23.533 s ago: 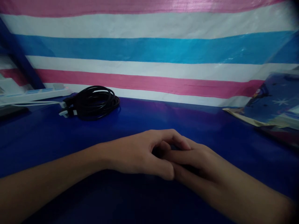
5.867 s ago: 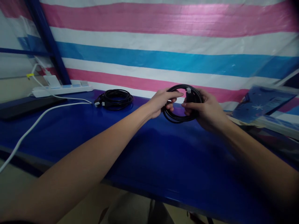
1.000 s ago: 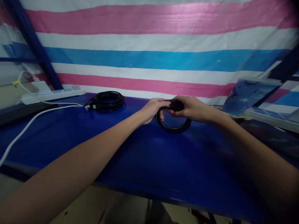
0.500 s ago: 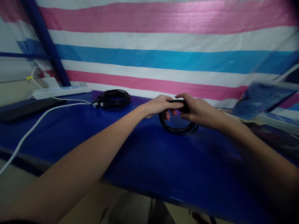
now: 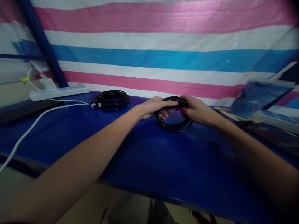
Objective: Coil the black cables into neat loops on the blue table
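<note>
A coiled black cable [image 5: 174, 127] is held between my two hands, its loops a little above or resting on the blue tabletop [image 5: 149, 155]; I cannot tell which. My left hand [image 5: 156, 107] grips the coil's upper left side, thumb lying across the top of the strands. On the upper right, my right hand [image 5: 192, 109] has its fingers closed round the same loops. The cable's ends are hidden. Farther left on the table lies a second black cable coil [image 5: 114, 99], with light-coloured connector ends [image 5: 96, 105] at its left side.
At the back left, a white power strip [image 5: 60, 92] holds a white charger [image 5: 48, 84]. A white cord [image 5: 42, 117] crosses the left side near a flat black object [image 5: 25, 112]. A blue printed package [image 5: 254, 96] stands at right. Striped sheeting [image 5: 149, 59] hangs behind.
My right hand has come down and closed on the coil's right side. The loops look gathered into a rounder ring. The view has shifted slightly.
</note>
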A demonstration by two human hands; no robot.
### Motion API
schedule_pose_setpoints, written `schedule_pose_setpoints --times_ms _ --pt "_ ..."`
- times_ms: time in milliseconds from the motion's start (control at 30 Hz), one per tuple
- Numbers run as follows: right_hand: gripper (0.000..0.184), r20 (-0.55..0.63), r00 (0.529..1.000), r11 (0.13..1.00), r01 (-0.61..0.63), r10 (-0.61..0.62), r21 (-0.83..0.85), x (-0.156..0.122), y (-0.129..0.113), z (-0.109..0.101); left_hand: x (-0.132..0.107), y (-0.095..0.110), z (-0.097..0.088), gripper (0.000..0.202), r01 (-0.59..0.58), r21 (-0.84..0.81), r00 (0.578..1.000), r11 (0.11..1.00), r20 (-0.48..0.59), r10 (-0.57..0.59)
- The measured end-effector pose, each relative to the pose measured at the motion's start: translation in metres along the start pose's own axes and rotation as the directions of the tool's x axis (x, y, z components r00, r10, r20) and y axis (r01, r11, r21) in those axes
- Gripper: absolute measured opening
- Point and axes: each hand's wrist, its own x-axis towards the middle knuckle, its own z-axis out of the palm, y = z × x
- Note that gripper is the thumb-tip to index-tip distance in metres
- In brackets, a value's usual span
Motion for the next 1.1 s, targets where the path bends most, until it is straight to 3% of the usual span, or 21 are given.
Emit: schedule_pose_setpoints --times_ms 100,200,300,400,500,633,700,800,867,967,1033,1100 --pt "0.017 -0.036 0.999 0.998 0.040 -0.038 0.045 -0.003 -0.007 -0.004 -0.001 0.001 -0.001 0.037 -0.052 -0.024 0.998 0.998 0.021 0.052" --pt "0.021 -0.015 0.999 0.959 -0.025 0.030 0.284 -0.007 -0.012 -0.007 -0.003 0.005 0.001 0.035 -0.070 -0.097 0.997 0.993 0.026 0.073" --pt "0.023 0.000 1.000 0.815 -0.015 0.018 0.580 -0.007 -0.014 -0.009 -0.009 0.016 0.007 0.035 -0.057 -0.256 0.993 0.965 0.083 0.081" --pt "0.022 -0.008 0.999 0.671 -0.022 0.042 0.742 -0.007 -0.012 -0.010 -0.013 0.024 0.013 0.018 -0.095 -0.299 0.979 0.950 0.144 0.143" --pt "0.011 0.048 0.994 0.624 -0.100 0.100 0.775 -0.007 -0.009 -0.010 -0.011 0.025 0.019 0.011 -0.187 -0.212 0.978 0.959 0.056 0.203" --pt "0.005 0.098 0.986 0.629 -0.162 0.135 0.760 -0.006 -0.008 -0.008 -0.005 0.019 0.024 0.019 -0.261 -0.158 0.957 0.952 -0.171 0.234" --pt "0.002 0.096 0.987 0.636 -0.156 0.128 0.756 -0.007 -0.011 -0.008 -0.003 0.017 0.023 0.026 -0.277 -0.192 0.950 0.941 -0.203 0.238" --pt "0.015 0.066 0.994 0.678 -0.108 0.087 0.728 -0.007 -0.016 -0.007 -0.002 0.017 0.020 0.038 -0.292 -0.247 0.945 0.924 -0.226 0.238" --pt "0.025 -0.015 0.995 0.731 -0.061 0.097 0.680 -0.007 -0.019 -0.005 -0.002 0.017 0.018 0.042 -0.279 -0.281 0.950 0.918 -0.224 0.220" --pt "0.038 -0.262 0.952 0.885 -0.020 0.159 0.466 -0.007 -0.019 0.000 -0.002 0.018 0.018 0.038 -0.233 -0.329 0.964 0.915 -0.203 0.172" --pt "0.036 -0.414 0.905 0.978 -0.015 0.101 0.206 -0.006 -0.017 0.004 -0.002 0.019 0.019 0.035 -0.189 -0.331 0.974 0.924 -0.186 0.133" --pt "0.029 -0.461 0.887 1.000 0.004 -0.017 -0.029 -0.006 -0.014 0.007 -0.002 0.019 0.021 0.031 -0.161 -0.326 0.981 0.931 -0.155 0.116"
